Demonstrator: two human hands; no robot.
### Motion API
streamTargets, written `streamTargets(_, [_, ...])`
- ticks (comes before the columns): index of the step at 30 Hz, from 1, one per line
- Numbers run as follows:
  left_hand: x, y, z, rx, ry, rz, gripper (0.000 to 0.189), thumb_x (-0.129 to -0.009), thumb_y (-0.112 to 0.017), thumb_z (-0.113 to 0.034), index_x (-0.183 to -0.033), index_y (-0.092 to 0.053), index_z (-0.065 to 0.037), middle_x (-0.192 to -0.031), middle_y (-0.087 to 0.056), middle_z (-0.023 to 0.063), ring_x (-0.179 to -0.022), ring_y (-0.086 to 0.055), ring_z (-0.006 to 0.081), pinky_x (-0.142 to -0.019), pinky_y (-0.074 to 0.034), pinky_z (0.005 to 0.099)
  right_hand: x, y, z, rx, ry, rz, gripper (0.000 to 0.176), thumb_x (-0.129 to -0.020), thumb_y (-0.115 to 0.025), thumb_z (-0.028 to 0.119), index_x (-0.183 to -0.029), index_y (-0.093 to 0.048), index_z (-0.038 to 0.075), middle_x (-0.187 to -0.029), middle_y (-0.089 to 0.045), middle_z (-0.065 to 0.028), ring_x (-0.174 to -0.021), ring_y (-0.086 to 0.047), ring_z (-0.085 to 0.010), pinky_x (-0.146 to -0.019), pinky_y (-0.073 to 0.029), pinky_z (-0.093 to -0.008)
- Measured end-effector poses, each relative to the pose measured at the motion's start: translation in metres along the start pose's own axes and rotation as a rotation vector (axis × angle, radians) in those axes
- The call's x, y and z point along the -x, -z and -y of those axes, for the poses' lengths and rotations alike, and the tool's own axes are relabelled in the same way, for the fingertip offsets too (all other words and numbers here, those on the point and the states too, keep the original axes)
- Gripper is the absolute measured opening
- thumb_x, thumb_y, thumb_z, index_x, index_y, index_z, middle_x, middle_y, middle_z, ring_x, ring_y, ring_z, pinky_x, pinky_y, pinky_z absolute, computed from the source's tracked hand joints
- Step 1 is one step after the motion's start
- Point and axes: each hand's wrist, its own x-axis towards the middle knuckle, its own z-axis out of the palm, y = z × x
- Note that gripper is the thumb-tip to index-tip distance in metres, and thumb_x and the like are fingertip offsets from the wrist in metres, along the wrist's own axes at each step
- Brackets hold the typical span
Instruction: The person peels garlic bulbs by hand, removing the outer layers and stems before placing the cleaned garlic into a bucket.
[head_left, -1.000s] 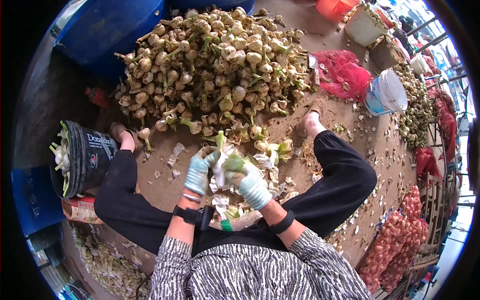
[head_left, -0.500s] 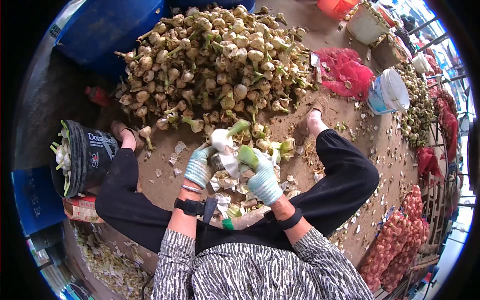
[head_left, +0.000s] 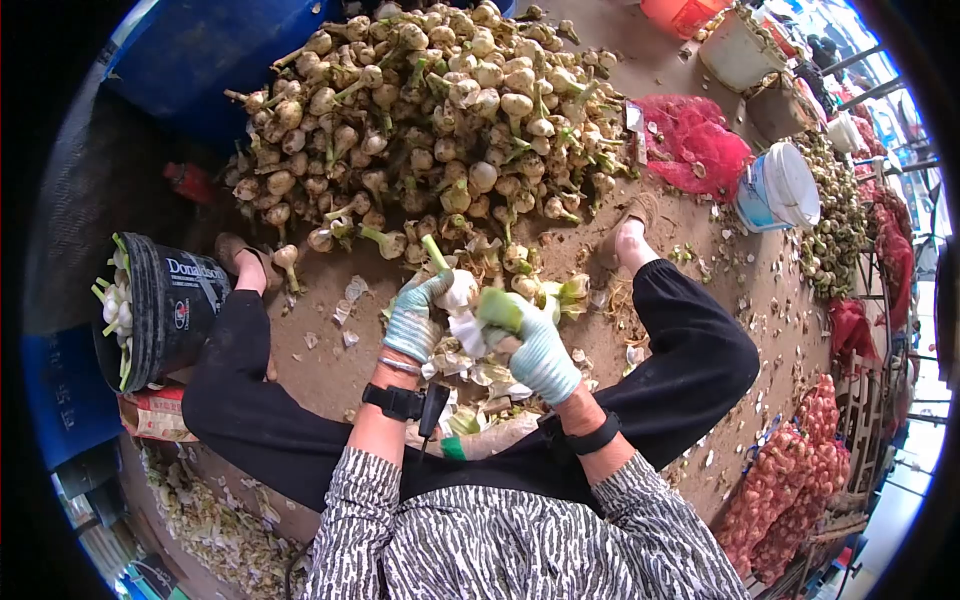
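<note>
My left hand [head_left: 412, 322], in a striped knit glove, is closed around a white garlic bulb [head_left: 460, 290]. The bulb's green stem [head_left: 434, 252] points up and away. My right hand [head_left: 545, 358], gloved alike, is closed on a broad green piece of garlic stalk [head_left: 499, 311], held close to the bulb. White papery skin [head_left: 467, 331] hangs between the two hands. Whether the right fingers also hold a tool is hidden. Under the hands lie peeled garlic skins [head_left: 490, 385]. Beyond them rises a large heap of unpeeled garlic [head_left: 420, 130].
A black bucket [head_left: 190, 305] with peeled garlic stands at left. Blue tubs [head_left: 205, 70] border the heap. A red net [head_left: 690, 150] and white bucket [head_left: 778, 188] are at right, with filled net sacks [head_left: 780, 490] nearer. Scraps [head_left: 210, 510] lie at lower left.
The garlic bulb has turned so that its stem points up and left instead of right. My left hand has moved slightly right, and the right hand has shifted a little right and down.
</note>
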Motion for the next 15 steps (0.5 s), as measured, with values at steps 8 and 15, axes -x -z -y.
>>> streamTargets(8, [0.031,-0.026,-0.016,0.119,0.037,0.046,0.033,-0.083,-0.057,-0.026,-0.107,-0.053,-0.004,-0.093,-0.059,0.0094,-0.082,-0.059,0.0219,-0.065,-0.053,0.0369,0.004,0.041,-0.032,-0.100,-0.100,-0.230,0.013,-0.079,-0.056,0.008,-0.087,-0.059,-0.001,-0.070,-0.057,-0.0009,-0.061,-0.049,-0.0065,-0.055,-0.040,-0.0193])
streamTargets(15, [0.005,-0.018,-0.009,0.349,0.060,0.018,0.031,-0.077,-0.065,-0.032,-0.084,-0.056,-0.004,-0.070,-0.059,0.0095,-0.066,-0.060,0.0241,-0.062,-0.052,0.0348,-0.005,-0.001,-0.013,0.406,0.244,-0.167,0.021,-0.068,-0.057,0.002,-0.089,-0.057,0.001,-0.074,-0.059,-0.0123,-0.070,-0.057,-0.0228,-0.066,-0.045,-0.0310])
